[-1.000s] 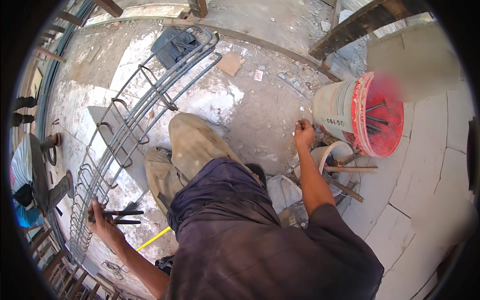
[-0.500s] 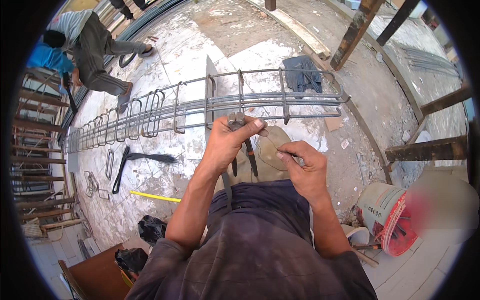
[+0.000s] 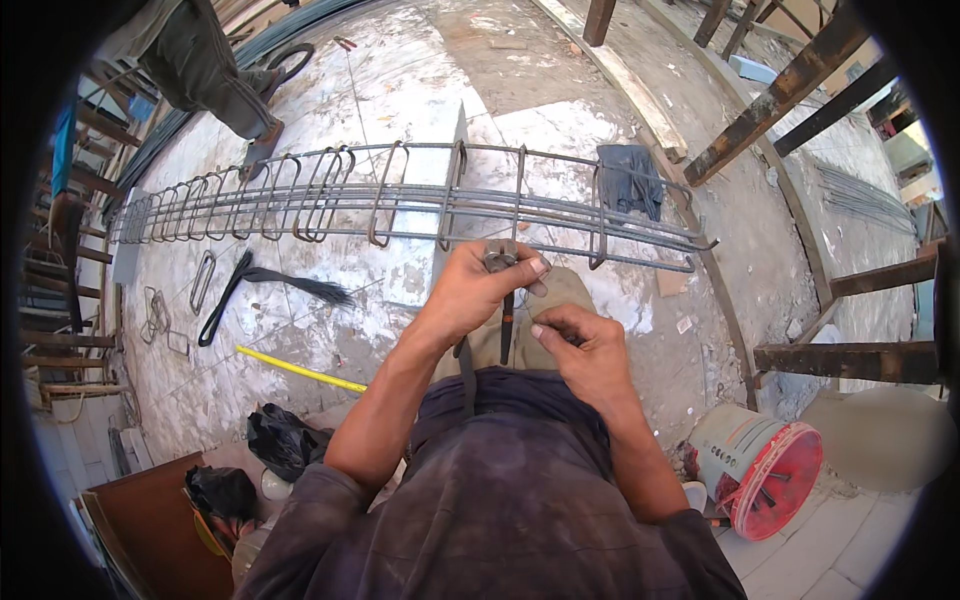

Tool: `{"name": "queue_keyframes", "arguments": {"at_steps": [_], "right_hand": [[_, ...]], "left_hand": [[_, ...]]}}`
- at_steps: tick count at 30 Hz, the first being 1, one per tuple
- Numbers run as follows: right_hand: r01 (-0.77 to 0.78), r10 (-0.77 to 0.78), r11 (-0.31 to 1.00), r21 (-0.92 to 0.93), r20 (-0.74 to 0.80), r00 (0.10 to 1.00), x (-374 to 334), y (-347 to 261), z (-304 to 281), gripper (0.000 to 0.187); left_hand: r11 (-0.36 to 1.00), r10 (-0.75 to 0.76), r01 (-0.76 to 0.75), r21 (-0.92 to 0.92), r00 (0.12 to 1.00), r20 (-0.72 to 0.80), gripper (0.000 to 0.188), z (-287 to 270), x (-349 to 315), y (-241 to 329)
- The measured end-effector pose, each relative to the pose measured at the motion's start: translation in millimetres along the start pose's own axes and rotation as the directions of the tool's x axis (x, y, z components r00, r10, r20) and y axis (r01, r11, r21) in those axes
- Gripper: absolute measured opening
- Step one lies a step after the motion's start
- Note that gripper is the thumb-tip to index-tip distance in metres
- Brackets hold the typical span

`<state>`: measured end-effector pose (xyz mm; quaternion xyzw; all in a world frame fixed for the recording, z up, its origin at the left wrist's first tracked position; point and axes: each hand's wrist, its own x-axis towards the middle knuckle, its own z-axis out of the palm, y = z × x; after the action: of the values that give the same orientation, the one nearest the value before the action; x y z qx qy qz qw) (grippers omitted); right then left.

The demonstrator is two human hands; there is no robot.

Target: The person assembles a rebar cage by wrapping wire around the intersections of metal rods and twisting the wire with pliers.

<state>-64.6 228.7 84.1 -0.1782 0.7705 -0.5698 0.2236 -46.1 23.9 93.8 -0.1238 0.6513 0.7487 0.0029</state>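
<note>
Left hand (image 3: 468,290) has its grip clenched round pliers (image 3: 507,325); right hand (image 3: 590,350) is curled at their 4 o'clock, and I can't tell if that grip pinches anything. Step looks like fine two-handed work by the pliers' head; next move calls for steady fingertips. Knee (image 3: 565,287) crowds in behind. From the hands: rebar cage (image 3: 480,200) 12 to 9 o'clock, bucket (image 3: 715,460) 4, black strand bundle (image 3: 295,282) 9, co-worker's leg (image 3: 205,80) 10.
</note>
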Motion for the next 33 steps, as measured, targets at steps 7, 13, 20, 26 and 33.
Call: {"name": "queue_keyframes", "arguments": {"at_steps": [7, 13, 20, 26, 33], "right_hand": [[-0.033, 0.030, 0.982, 0.189, 0.017, 0.999, 8, -10, 3, 0.032], [0.484, -0.483, 0.861, -0.157, 0.052, 0.874, 34, -14, -4, 0.041], [0.036, -0.069, 0.983, 0.180, 0.186, 0.980, 17, -10, 1, 0.032], [0.023, -0.043, 0.984, 0.176, 0.110, 0.993, 11, -6, 13, 0.024], [-0.632, 0.385, 0.736, 0.243, 0.618, 0.686, 24, 3, -3, 0.018]], "left_hand": [[0.998, -0.041, 0.039, 0.039, 0.998, 0.040, 0.021, -9, -7, 0], [0.979, -0.083, 0.058, 0.197, 0.989, 0.121, 0.021, -20, -19, 7], [0.860, -0.001, -0.087, 0.504, 0.985, 0.171, 0.023, -31, -36, 13], [0.603, 0.186, -0.209, 0.770, 0.975, 0.120, 0.028, -31, -53, 2], [0.531, 0.157, -0.396, 0.749, 0.915, 0.373, 0.035, -51, -71, -10]]}}
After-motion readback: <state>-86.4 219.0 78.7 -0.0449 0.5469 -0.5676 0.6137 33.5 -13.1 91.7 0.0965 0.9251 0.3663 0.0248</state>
